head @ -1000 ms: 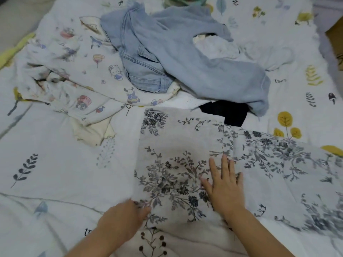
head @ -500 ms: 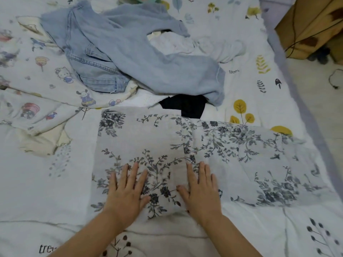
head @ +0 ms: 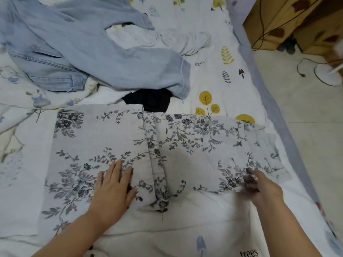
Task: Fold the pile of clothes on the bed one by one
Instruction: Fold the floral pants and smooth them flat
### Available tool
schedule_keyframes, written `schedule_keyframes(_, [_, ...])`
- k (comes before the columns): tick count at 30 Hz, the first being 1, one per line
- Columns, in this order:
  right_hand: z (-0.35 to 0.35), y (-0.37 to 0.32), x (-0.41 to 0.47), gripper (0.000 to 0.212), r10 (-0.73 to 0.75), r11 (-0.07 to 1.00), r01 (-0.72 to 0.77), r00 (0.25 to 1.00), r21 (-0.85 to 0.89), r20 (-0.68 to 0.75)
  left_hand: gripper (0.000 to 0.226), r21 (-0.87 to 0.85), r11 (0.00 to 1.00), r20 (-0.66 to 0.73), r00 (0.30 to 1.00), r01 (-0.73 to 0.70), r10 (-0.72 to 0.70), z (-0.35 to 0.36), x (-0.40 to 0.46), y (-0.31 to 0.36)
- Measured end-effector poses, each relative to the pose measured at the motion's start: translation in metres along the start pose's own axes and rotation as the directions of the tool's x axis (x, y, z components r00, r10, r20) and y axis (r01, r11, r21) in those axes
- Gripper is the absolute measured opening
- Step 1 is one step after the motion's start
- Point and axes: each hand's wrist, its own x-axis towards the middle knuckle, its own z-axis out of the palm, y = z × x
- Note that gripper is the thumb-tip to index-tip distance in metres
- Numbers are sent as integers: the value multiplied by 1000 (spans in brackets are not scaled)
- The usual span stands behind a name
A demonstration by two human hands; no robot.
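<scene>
Pressing floral garment point(head: 104, 145), spread just in front of denim jeans point(head: 83, 52): left hand point(head: 113, 190) flat, fingers together. Pinching garment's near-right edge: right hand point(head: 263, 188), blurred.

two hands point(head: 113, 190), one floral garment point(head: 104, 138), one jeans point(head: 78, 45).

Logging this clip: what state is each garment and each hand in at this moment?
Floral garment: spread flat on the bed, partly folded.
Left hand: flat, pressing the floral garment.
Right hand: blurred, pinching the garment's near right edge.
Jeans: crumpled, unfolded.
Black garment: mostly hidden under the jeans.
White garment: bunched, unfolded.
</scene>
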Motion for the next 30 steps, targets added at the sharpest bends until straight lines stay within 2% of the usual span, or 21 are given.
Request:
schedule_keyframes(2, [-2,3,17,22,87,985,-100,992,141,96,60,-10,1000,-22,1000,-5,5,0,-1,-3])
schedule_keyframes(5, [3,0,28,24,242,933,-286,948,218,208,60,-33,999,-27,999,-42,41,-3,-2,-9])
schedule_keyframes(7, [7,-2,24,15,217,943,-255,958,212,188,61,-61,996,-10,998,-70,69,-5,-2,-14])
schedule_keyframes(11, [13,-5,19,18,-87,961,54,990,272,111,66,-163,979,-79,991,-119,107,-14,-4,-17])
schedule_keyframes(13, [22,-14,1,15,-290,924,258,954,281,81,66,-269,954,-111,988,-134,108,-18,-5,-19])
schedule_keyframes(15, [30,-25,-28,21,-489,859,462,868,220,86,54,-369,923,-111,991,-107,71,-22,-5,-21])
schedule_keyframes(17, [39,-31,-70,30,-686,727,677,718,111,115,50,-500,861,-147,989,-88,16,-30,-7,-26])
schedule_keyframes(19, [48,-29,-116,30,-814,565,822,543,65,209,44,-674,737,-162,983,-50,-82,-42,-10,-32])
schedule_keyframes(21, [58,-18,-157,18,-848,469,882,437,42,299,36,-829,559,-115,976,9,-186,-56,-14,-42])
schedule_keyframes(23, [72,3,-189,31,-841,403,915,368,4,397,26,-936,348,-24,970,64,-243,-65,-14,-59])
schedule_keyframes(25, [88,31,-209,28,-830,237,970,227,-47,510,23,-989,124,52,968,85,-247,-73,-14,-76])
schedule_keyframes(26, [98,44,-217,30,-827,130,990,140,-57,545,27,-998,-12,68,967,67,-247,-78,-15,-82])
schedule_keyframes(28, [119,79,-222,34,-808,-71,997,-71,24,585,52,-971,-239,91,961,27,-262,-86,-17,-95])
schedule_keyframes(30, [138,117,-231,30,-733,-179,981,-184,74,655,76,-915,-402,173,936,38,-307,-90,-19,-108])
